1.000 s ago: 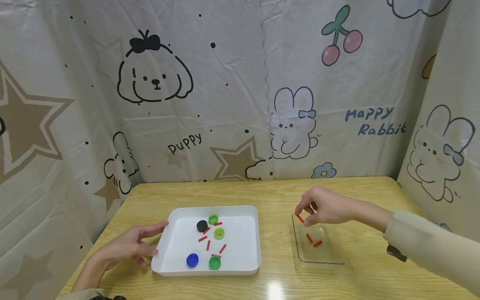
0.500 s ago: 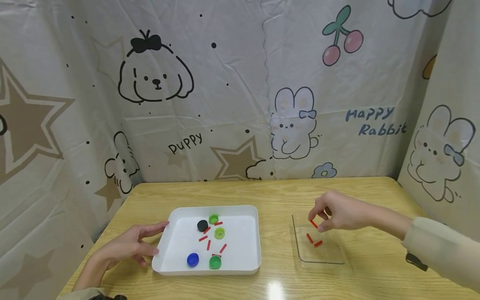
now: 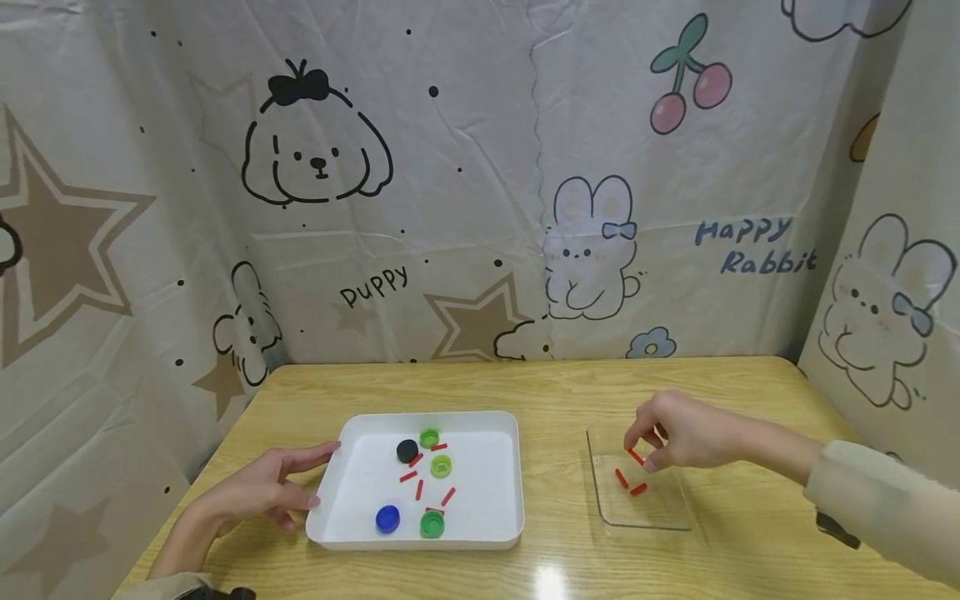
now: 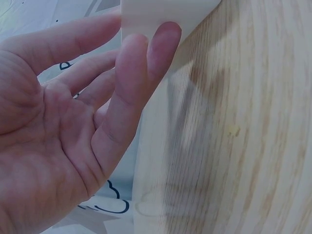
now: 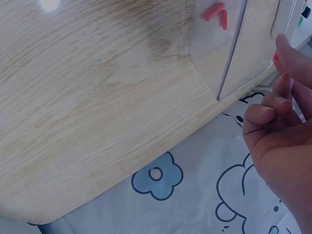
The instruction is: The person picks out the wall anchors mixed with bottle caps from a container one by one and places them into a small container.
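The right hand (image 3: 684,433) pinches a short red stick (image 3: 636,457) over the far side of a clear plastic box (image 3: 663,507); two matching sticks (image 3: 622,478) lie inside. The left hand (image 3: 251,487), fingers spread, touches the white rectangular tray (image 3: 487,479) at its left edge. Wooden table (image 3: 557,500) separates tray and box.
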{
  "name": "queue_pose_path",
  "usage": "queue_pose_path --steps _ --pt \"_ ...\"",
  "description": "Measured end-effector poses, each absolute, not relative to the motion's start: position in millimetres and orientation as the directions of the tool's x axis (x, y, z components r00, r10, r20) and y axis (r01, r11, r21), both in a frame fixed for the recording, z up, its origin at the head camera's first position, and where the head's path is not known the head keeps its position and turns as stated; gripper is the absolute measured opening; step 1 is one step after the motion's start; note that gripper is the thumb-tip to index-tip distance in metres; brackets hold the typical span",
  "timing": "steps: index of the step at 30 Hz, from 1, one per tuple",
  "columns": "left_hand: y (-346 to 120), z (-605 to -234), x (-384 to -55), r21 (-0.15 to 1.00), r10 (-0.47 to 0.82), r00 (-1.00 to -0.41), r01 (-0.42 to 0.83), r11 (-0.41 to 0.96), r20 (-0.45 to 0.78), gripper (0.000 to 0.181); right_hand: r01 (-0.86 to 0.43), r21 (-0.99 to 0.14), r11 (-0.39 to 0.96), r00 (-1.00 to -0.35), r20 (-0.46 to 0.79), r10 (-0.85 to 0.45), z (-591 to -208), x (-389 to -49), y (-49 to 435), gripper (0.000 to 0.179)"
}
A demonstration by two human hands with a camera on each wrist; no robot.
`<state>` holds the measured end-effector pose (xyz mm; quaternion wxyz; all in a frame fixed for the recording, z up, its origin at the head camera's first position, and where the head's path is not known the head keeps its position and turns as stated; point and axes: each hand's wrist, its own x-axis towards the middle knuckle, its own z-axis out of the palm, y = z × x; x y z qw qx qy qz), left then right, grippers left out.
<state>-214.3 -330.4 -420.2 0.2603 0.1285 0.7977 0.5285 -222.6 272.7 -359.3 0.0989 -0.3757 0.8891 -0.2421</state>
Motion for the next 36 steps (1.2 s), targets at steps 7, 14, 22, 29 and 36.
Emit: queue_pose_path --steps 7,14,22,29,36 --pt "-329.1 -418.0 -213.6 0.91 0.485 -0.828 -0.069 0.41 -0.281 0.085 -0.629 -0.493 0.601 -0.687 -0.008 -0.726 -362.3 -225.1 273.4 0.023" --pt "-329.2 -418.8 -214.2 0.912 0.486 -0.829 -0.067 0.406 -0.278 0.085 -0.612 -0.501 0.612 -0.692 -0.035 -0.721 -364.6 -225.5 273.3 0.022" --pt "-330.2 -419.8 -214.7 0.912 0.486 -0.829 -0.068 0.405 -0.278 0.086 -0.62 -0.493 0.61 -0.686 -0.036 -0.726 -368.2 -227.2 275.0 0.023" --pt "-330.8 -419.9 -215.2 0.913 0.492 -0.825 -0.069 0.401 -0.278 0.087 -0.612 -0.486 0.624 -0.692 -0.053 -0.72 -367.6 -226.9 275.2 0.028" --pt "-330.3 -418.9 -214.1 0.915 0.497 -0.824 -0.061 0.399 -0.272 0.086 -0.622 -0.464 0.631 -0.693 -0.05 -0.72 -360.6 -227.3 270.6 0.029"
